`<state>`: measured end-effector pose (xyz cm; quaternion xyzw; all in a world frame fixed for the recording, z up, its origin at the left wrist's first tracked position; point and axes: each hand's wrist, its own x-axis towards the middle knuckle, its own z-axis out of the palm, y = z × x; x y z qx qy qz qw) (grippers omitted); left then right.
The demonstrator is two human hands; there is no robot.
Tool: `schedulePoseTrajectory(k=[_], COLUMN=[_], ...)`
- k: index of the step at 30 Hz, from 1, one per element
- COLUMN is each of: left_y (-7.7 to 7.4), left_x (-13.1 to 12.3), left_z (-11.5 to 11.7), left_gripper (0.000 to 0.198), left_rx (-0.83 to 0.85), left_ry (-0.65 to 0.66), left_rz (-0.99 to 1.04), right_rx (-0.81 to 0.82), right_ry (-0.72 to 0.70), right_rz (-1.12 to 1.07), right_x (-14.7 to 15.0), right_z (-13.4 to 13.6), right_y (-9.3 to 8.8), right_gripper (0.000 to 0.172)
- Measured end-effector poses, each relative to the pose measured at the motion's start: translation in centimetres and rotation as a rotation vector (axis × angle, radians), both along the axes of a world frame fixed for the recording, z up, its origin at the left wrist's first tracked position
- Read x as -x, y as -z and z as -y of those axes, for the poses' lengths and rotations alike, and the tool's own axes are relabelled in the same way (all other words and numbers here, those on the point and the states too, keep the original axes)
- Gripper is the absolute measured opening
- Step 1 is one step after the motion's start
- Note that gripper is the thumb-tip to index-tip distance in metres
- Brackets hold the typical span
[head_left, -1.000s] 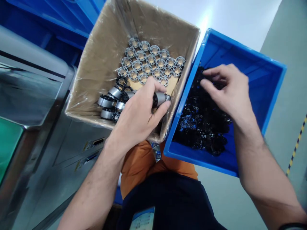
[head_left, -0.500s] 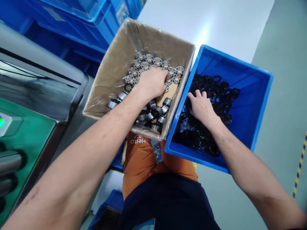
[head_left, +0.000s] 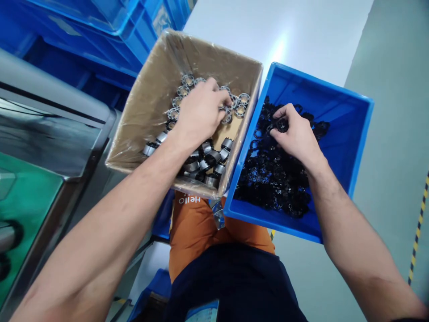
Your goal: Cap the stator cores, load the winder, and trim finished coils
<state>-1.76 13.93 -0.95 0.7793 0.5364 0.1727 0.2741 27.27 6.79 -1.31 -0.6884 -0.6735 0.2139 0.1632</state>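
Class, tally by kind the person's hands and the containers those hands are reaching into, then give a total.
Hands, left and right: 2
Brown box: 1
Blue bin: 1
Total: 4

carton [head_left: 142, 107]: brown | rings [head_left: 182, 85]: silver-grey | cylinders [head_left: 192, 167]: silver bands, black ends | loose parts [head_left: 268, 179]: black | bin [head_left: 348, 118]: blue | table [head_left: 241, 22]: white | trousers [head_left: 191, 228]: orange, white lettering | top [head_left: 234, 281]: dark navy | machine bed [head_left: 36, 197]: green | floor [head_left: 385, 201]: grey-green | floor tape [head_left: 417, 237]: yellow-black stripes

Loose orange trousers [head_left: 189, 257], white "Hello" lettering [head_left: 189, 200] on left leg, dark navy cloth top [head_left: 234, 286], bare forearms [head_left: 144, 197]
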Motion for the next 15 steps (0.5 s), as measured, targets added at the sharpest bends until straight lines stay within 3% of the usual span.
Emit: schedulePoseTrajectory(k=[3, 6, 8, 10, 13, 15], left_y=[-1.0, -2.2, -2.9, -3.1, -2.3, -1.7], left_x=[0.9, 1.3, 1.0, 0.4, -0.6, -1.0], left_z=[2.1, 5.1, 7.3, 9.3, 11.7, 12.9], left_gripper=[0.034, 0.039, 0.031, 0.032, 0.047, 0.047], left_rx=[0.027, 0.316, 0.487, 0.553, 0.517, 0.472], left_ry=[-0.137, -0.215, -0.229, -0.284, -0.344, -0.26], left_rz=[0.472, 0.864, 0.981, 1.04, 1.077, 1.105], right_rx=[-0.06, -0.128, -0.163, -0.184, -0.192, -0.176], right_ry=[0.002, 0.049, 0.028, -0.036, -0.095, -0.103], right_rz=[-0.018, -0.109, -0.307, -0.512, -0.7, -0.756], right_x=[-0.9, -1.0, -0.2, 1.3, 3.9, 5.5], right_z=[0.0, 0.0, 0.3, 0.9, 2.6, 3.8], right_y=[-0.6, -1.2, -1.5, -1.8, -2.4, -2.9], right_gripper=[0.041, 0.023, 0.018, 0.017, 0.036, 0.047])
